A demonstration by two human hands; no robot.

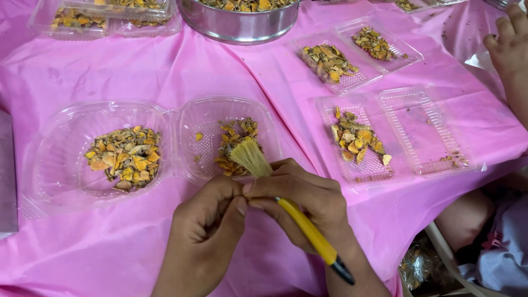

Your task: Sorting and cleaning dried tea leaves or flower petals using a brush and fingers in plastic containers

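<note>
My right hand [308, 201] grips a yellow-handled brush [308, 228] with pale bristles [250, 157] fanned over the lid half of an open clear clamshell box [269, 129]. My left hand [206, 220] is closed, its fingertips pinched together at the base of the bristles; whether a small piece sits between them is hidden. Dried orange-yellow chips [237, 137] lie in that lid half, just under the brush. A bigger heap of the same chips [125, 157] fills the box's other half [60, 165] to the left.
A pink cloth [264, 82] covers the table. A metal bowl [239, 22] of chips stands at the back. Clear rectangular clamshells with chips [355, 137] [329, 61] lie to the right, more at back left [77, 19]. Another person's hand [509, 47] rests at the right edge.
</note>
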